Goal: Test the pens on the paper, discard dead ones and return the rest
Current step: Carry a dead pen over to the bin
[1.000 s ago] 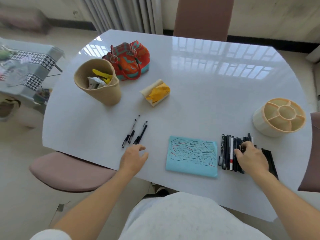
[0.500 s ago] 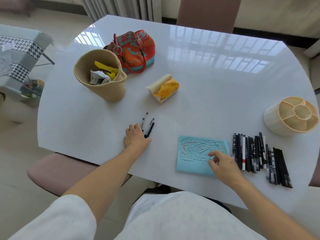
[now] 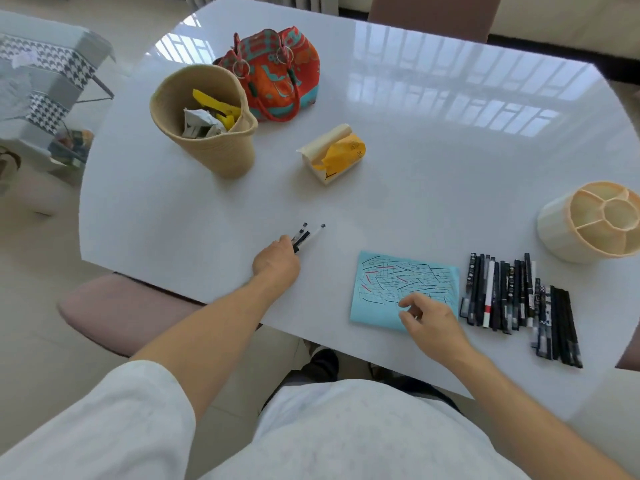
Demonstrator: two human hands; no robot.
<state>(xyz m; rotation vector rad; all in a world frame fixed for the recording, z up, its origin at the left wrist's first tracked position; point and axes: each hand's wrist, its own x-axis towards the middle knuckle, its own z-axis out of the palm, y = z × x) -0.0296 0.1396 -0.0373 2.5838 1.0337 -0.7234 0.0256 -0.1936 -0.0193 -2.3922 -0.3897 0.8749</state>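
My left hand (image 3: 276,259) grips a small bunch of black pens (image 3: 304,235) near the table's front left; their tips stick out past my fingers. The light blue paper (image 3: 405,282), covered in scribbled black and red lines, lies in front of me. My right hand (image 3: 431,322) hovers over the paper's lower right corner with loosely curled fingers and holds nothing. A row of several dark pens (image 3: 516,296) lies right of the paper. The cream divided pen holder (image 3: 595,220) stands at the right edge.
A woven beige basket (image 3: 207,129) with crumpled paper and yellow scraps stands at the back left. Behind it sits an orange patterned handbag (image 3: 277,71). A yellow tissue pack (image 3: 332,154) lies mid-table. Pink chairs stand at the left and far side.
My left hand reached the loose pens on the left and closed around them. My right hand left the pen row and moved over the blue paper.
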